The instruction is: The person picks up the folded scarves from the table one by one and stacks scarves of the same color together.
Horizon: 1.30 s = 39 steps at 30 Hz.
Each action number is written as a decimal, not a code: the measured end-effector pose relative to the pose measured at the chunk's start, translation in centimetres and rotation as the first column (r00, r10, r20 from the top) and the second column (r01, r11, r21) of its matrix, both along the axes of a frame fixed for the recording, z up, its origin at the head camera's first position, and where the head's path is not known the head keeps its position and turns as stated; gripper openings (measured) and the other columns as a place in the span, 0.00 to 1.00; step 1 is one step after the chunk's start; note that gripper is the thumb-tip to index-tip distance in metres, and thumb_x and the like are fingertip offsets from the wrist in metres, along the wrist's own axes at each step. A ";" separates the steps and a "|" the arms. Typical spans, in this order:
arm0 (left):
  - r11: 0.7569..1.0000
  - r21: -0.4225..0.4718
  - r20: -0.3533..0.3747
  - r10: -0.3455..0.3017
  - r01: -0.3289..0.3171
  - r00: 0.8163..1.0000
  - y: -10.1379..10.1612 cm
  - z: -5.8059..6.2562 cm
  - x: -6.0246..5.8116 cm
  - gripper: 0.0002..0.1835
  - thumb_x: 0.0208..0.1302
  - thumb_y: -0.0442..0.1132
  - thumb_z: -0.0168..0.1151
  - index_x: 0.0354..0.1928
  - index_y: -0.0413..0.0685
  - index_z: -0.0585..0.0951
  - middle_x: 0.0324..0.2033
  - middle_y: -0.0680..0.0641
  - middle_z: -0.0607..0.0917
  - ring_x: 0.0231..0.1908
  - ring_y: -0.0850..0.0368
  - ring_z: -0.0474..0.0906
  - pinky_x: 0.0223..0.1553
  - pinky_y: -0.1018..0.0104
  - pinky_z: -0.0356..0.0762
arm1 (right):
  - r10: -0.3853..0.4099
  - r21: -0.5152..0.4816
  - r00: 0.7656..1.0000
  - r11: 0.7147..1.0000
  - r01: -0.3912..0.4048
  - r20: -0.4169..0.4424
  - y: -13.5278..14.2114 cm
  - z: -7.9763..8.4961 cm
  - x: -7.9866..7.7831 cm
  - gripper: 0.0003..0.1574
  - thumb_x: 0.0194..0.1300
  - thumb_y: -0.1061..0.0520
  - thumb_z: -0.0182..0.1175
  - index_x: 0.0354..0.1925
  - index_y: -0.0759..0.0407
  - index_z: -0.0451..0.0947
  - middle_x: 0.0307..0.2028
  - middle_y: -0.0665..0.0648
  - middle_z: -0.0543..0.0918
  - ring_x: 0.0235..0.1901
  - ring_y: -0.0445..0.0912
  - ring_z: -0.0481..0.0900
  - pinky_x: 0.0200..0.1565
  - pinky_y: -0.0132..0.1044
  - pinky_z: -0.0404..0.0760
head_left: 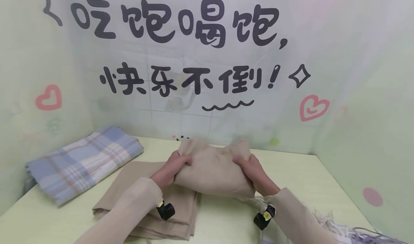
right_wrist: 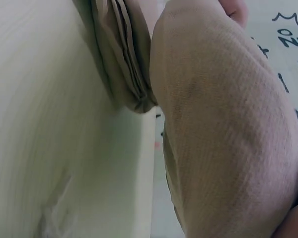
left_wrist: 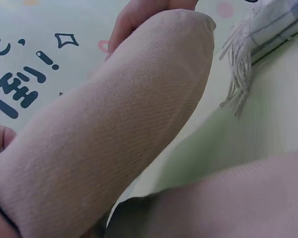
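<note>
A folded beige cloth (head_left: 215, 172) is held up above the table in the head view, stretched between both hands. My left hand (head_left: 169, 168) grips its left side with the thumb on the near face. At the other side my right hand (head_left: 258, 174) does the same. The cloth (left_wrist: 114, 104) spans the left wrist view, sagging in the middle, and the cloth (right_wrist: 223, 119) fills much of the right wrist view. Fingers behind the cloth are mostly hidden. Below and left of it, a larger folded beige cloth (head_left: 168, 224) lies on the table, partly covered by my left forearm.
A folded blue-and-white plaid cloth (head_left: 87, 161) lies at the table's left. Another plaid cloth with white fringe (left_wrist: 278, 29) sits on the right, partly behind my right sleeve. The pale table (head_left: 291, 165) meets printed curtains (head_left: 194, 125) at the back and sides.
</note>
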State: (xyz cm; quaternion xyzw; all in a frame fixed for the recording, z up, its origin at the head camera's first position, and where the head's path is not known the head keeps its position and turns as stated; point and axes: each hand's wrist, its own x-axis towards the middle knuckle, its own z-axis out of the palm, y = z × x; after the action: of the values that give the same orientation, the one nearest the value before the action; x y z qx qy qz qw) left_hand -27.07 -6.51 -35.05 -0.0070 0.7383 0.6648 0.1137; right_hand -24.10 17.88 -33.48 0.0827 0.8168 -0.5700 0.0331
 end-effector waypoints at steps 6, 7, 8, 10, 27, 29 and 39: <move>1.000 -0.010 -0.019 0.011 -0.012 1.000 -2.6 0.3 1.0 0.23 0.47 0.32 0.51 0.50 0.37 0.66 0.43 0.44 0.72 0.42 0.52 0.69 0.43 0.65 0.67 | 0.015 -0.070 1.000 0.997 -0.016 -0.003 -2.3 -0.1 0.8 0.31 0.63 0.44 0.57 0.54 0.63 0.61 0.47 0.61 0.72 0.42 0.49 0.75 0.43 0.38 0.74; 1.000 -0.008 -0.025 0.018 -0.018 1.000 -3.1 0.4 1.2 0.24 0.48 0.32 0.51 0.51 0.37 0.66 0.43 0.44 0.72 0.42 0.52 0.69 0.44 0.65 0.67 | 0.020 -0.081 1.000 0.997 -0.020 -0.001 -2.8 -0.2 0.9 0.32 0.63 0.44 0.57 0.54 0.63 0.60 0.48 0.61 0.72 0.42 0.50 0.75 0.43 0.39 0.74; 1.000 -0.013 -0.035 0.026 -0.026 0.999 -3.5 0.4 1.3 0.24 0.48 0.32 0.52 0.51 0.36 0.66 0.44 0.44 0.72 0.42 0.52 0.70 0.44 0.65 0.68 | 0.025 -0.090 1.000 0.996 -0.024 0.005 -3.3 -0.2 0.9 0.33 0.63 0.44 0.58 0.55 0.63 0.59 0.48 0.62 0.72 0.43 0.50 0.75 0.44 0.40 0.74; 0.999 -0.026 -0.050 0.041 -0.042 0.998 -4.5 0.4 1.8 0.24 0.48 0.31 0.52 0.52 0.36 0.66 0.44 0.44 0.72 0.43 0.53 0.70 0.44 0.66 0.68 | 0.037 -0.103 0.999 0.994 -0.036 0.010 -4.2 -0.3 1.1 0.35 0.62 0.44 0.58 0.56 0.63 0.58 0.49 0.62 0.72 0.44 0.51 0.75 0.46 0.43 0.75; 0.990 -0.108 -0.074 0.085 -0.093 0.994 -12.0 -0.1 5.0 0.13 0.52 0.32 0.52 0.40 0.41 0.66 0.39 0.47 0.70 0.38 0.57 0.68 0.41 0.68 0.68 | 0.274 -0.207 0.962 0.940 -0.269 -0.005 -9.2 -1.1 2.7 0.40 0.61 0.48 0.59 0.63 0.66 0.56 0.53 0.64 0.71 0.51 0.53 0.73 0.55 0.55 0.72; 0.989 -0.109 -0.070 0.089 -0.096 0.994 -12.8 -0.3 5.4 0.13 0.52 0.32 0.51 0.40 0.41 0.66 0.39 0.48 0.70 0.38 0.58 0.68 0.41 0.69 0.69 | 0.294 -0.215 0.956 0.933 -0.288 -0.006 -9.7 -1.3 3.0 0.40 0.61 0.49 0.59 0.63 0.66 0.57 0.54 0.63 0.71 0.51 0.53 0.73 0.56 0.55 0.71; 0.991 -0.085 -0.047 0.103 -0.107 0.994 -14.2 -0.4 5.7 0.19 0.54 0.32 0.51 0.49 0.37 0.64 0.38 0.50 0.72 0.37 0.59 0.71 0.41 0.68 0.72 | 0.321 -0.210 0.947 0.926 -0.315 -0.006 -10.5 -1.1 3.3 0.41 0.60 0.49 0.60 0.64 0.66 0.57 0.54 0.62 0.72 0.52 0.52 0.73 0.55 0.53 0.72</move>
State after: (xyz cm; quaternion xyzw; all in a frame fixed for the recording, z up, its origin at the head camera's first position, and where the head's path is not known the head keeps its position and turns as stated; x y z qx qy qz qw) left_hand -21.37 -20.71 -35.43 -0.0365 0.7674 0.6371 0.0624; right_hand -20.80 7.35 -34.55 -0.0465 0.7548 -0.6381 0.1450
